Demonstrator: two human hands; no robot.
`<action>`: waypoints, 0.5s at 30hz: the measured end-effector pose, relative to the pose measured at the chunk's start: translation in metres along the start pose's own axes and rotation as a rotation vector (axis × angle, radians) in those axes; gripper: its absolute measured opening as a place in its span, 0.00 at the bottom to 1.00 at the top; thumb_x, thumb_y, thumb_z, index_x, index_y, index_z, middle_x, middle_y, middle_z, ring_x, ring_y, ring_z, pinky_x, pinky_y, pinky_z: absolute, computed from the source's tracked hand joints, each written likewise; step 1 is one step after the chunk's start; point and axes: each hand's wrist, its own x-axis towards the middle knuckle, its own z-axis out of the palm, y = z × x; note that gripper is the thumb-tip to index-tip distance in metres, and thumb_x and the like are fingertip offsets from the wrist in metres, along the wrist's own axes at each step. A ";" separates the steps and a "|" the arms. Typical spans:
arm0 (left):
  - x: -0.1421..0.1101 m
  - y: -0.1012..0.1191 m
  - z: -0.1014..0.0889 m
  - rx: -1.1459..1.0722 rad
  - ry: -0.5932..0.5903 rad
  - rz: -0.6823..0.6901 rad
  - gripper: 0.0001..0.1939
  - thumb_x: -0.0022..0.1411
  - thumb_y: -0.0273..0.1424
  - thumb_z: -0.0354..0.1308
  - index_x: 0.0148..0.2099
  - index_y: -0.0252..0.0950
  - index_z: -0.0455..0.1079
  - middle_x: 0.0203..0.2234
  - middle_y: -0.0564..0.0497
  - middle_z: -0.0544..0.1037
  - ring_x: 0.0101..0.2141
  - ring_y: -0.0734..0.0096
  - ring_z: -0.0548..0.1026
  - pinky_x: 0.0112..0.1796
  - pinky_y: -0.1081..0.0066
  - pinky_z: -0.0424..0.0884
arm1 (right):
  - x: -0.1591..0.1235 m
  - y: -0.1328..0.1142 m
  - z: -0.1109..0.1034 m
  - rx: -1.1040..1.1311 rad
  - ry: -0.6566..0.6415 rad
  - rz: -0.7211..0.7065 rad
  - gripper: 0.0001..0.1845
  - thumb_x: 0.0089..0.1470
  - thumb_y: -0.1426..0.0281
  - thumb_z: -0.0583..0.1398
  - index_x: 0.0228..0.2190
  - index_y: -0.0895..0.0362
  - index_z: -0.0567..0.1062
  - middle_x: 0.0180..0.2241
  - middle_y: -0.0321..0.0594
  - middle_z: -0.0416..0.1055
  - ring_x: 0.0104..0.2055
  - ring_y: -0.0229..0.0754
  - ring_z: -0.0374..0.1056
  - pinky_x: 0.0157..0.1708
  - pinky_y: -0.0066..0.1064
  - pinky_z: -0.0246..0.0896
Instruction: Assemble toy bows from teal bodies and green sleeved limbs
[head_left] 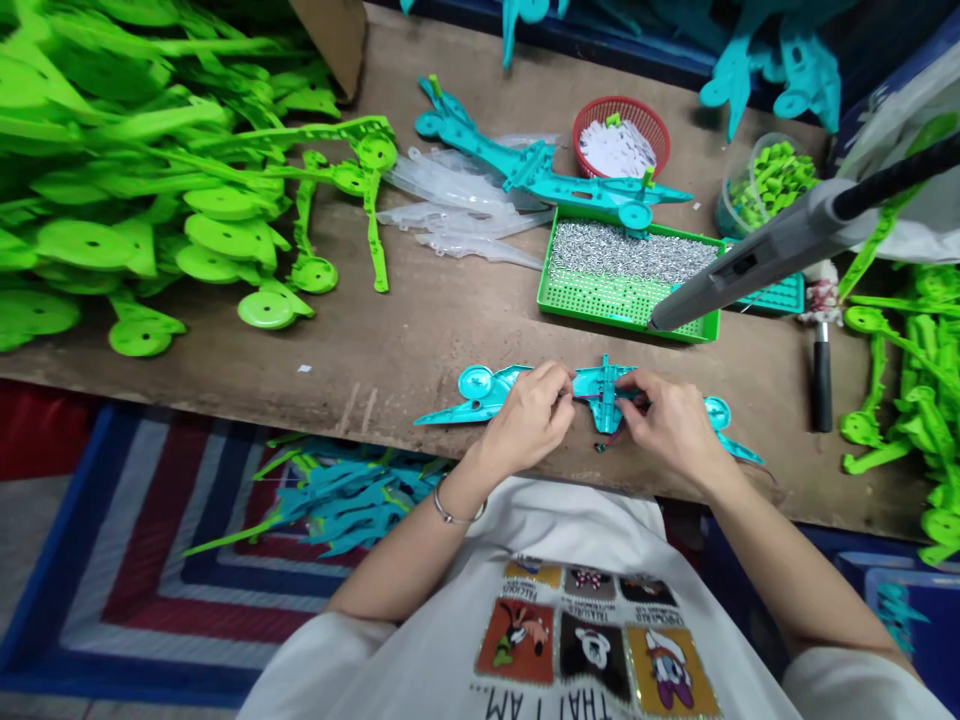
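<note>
A turquoise plastic part (602, 385), long and wing-like with a round disc near each end, lies on the bench right in front of me. Over its left half is my left hand (529, 412), thumb and fingertips pinched at a thin dark wire close to the part's middle. My right hand (666, 418) covers the other half, its fingers closed on the wire as well. From the right fingertips a reddish wire (616, 436) hangs to a small dark end piece at the bench's near side. The fingers hide the exact grip.
Bright green plastic parts (90, 240) are heaped at left, more at right. Behind my hands sit a green tray (630, 318) of small metal pieces, another turquoise part (540, 180), clear strips (465, 210) and a red basket (585, 120). A grey pole (750, 260) slants in; a black-handled hammer (822, 385) lies right.
</note>
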 end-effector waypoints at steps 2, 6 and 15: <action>-0.001 -0.001 0.000 -0.026 0.036 0.008 0.07 0.64 0.20 0.52 0.37 0.38 0.64 0.39 0.46 0.77 0.44 0.60 0.77 0.44 0.62 0.71 | 0.002 0.005 -0.007 0.020 0.064 -0.021 0.11 0.57 0.71 0.60 0.42 0.54 0.78 0.39 0.42 0.80 0.41 0.49 0.75 0.43 0.37 0.64; -0.003 -0.003 0.002 -0.035 0.082 0.040 0.07 0.63 0.20 0.52 0.38 0.38 0.64 0.40 0.45 0.77 0.45 0.59 0.78 0.44 0.61 0.72 | 0.015 0.020 -0.019 0.028 0.091 -0.036 0.15 0.54 0.68 0.63 0.45 0.56 0.78 0.45 0.48 0.78 0.51 0.55 0.70 0.54 0.46 0.63; -0.022 -0.012 0.022 0.067 0.271 0.189 0.06 0.64 0.21 0.53 0.40 0.38 0.65 0.46 0.40 0.78 0.48 0.59 0.79 0.50 0.56 0.74 | 0.035 0.031 -0.005 0.432 -0.261 0.084 0.20 0.46 0.70 0.69 0.44 0.55 0.79 0.42 0.40 0.79 0.42 0.45 0.74 0.44 0.36 0.68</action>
